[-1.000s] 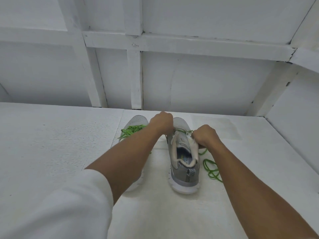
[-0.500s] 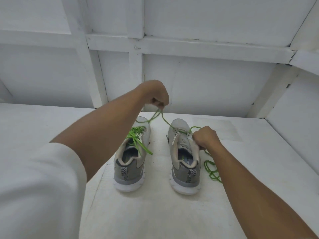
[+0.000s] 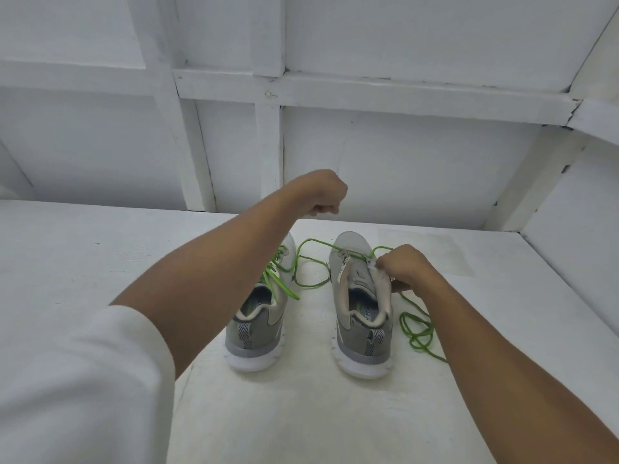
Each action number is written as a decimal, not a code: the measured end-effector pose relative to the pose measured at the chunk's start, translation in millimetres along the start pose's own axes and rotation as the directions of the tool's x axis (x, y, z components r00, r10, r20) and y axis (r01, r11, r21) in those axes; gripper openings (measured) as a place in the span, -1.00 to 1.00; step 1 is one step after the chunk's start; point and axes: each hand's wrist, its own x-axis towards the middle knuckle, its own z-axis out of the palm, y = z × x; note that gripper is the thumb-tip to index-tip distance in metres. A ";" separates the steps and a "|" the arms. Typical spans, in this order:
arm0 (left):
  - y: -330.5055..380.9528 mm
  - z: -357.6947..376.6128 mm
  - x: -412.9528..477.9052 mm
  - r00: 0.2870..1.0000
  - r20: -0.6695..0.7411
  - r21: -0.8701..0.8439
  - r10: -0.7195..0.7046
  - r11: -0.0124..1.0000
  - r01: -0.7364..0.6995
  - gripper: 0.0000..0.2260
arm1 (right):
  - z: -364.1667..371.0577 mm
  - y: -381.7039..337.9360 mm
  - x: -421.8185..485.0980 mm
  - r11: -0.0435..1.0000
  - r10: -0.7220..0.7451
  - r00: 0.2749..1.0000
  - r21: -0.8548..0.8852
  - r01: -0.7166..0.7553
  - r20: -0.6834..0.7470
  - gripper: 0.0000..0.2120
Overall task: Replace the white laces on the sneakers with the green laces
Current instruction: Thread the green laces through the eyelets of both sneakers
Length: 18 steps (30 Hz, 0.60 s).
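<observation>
Left sneaker point(image 3: 258, 326) lies below the left hand point(image 3: 323, 195). Right sneaker point(image 3: 360, 313) stands left of the right hand point(image 3: 407, 266), touching it. Lace coil point(image 3: 417, 333) lies nearer the person than that hand.

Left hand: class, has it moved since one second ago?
Yes. The left hand rose from the right sneaker's toe to above it, before the back wall.

White, rough-textured tabletop point(image 3: 100, 262) under flat, even light, backed along its far edge by a white-painted panel wall point(image 3: 402, 162) framed with a horizontal beam point(image 3: 402, 95), an upright post point(image 3: 268, 155) and a slanted brace point(image 3: 536, 182) toward the far right corner.
</observation>
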 end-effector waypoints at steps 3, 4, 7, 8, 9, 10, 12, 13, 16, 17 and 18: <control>-2.3 19.1 -2.6 0.997 0.023 -0.134 0.071 0.989 -0.067 -0.79 | -8.4 -3.1 -5.7 0.999 0.022 0.994 0.039 -0.026 0.107 -0.87; -1.7 24.9 -4.1 0.995 0.031 -0.129 0.093 0.988 -0.088 -0.79 | -10.4 -4.4 -6.7 0.999 0.026 0.992 0.028 -0.030 0.127 -0.83; -4.9 44.3 -4.3 0.992 0.069 -0.125 0.108 0.987 -0.098 -0.76 | -15.8 -7.3 -7.5 0.999 0.035 0.988 -0.017 -0.032 0.152 -0.80; -7.7 52.3 -2.9 0.991 0.074 -0.131 0.109 0.986 -0.099 -0.77 | -17.1 -8.1 -7.6 0.999 0.036 0.987 -0.027 -0.032 0.156 -0.80; -10.9 59.7 -2.1 0.992 0.064 -0.133 0.109 0.986 -0.100 -0.77 | -17.9 -8.9 -7.7 0.999 0.036 0.987 -0.037 -0.031 0.158 -0.79; -14.3 66.4 -0.8 0.993 0.045 -0.122 0.109 0.987 -0.103 -0.79 | -18.0 -9.9 -7.9 0.999 0.033 0.987 -0.047 -0.026 0.158 -0.79; -20.8 78.8 3.9 0.992 -0.008 -0.070 0.122 0.990 -0.123 -0.82 | -17.0 -11.3 -7.6 0.999 0.015 0.988 -0.049 -0.008 0.151 -0.79; -23.5 83.4 5.3 0.991 -0.037 -0.034 0.129 0.991 -0.130 -0.83 | -15.7 -12.4 -7.2 0.999 0.001 0.990 -0.039 0.004 0.143 -0.80; -26.5 93.2 9.1 0.989 -0.088 0.082 0.115 0.991 -0.108 -0.80 | -10.7 -14.2 -4.1 0.999 -0.037 0.992 -0.014 0.039 0.119 -0.80; -27.0 95.1 10.6 0.990 -0.083 0.103 0.110 0.990 -0.101 -0.79 | -8.9 -14.5 -4.0 0.999 -0.046 0.993 -0.006 0.047 0.111 -0.81; -27.4 96.6 12.5 0.992 -0.074 0.118 0.106 0.988 -0.097 -0.79 | -7.1 -14.5 -3.8 0.999 -0.054 0.994 0.008 0.053 0.100 -0.81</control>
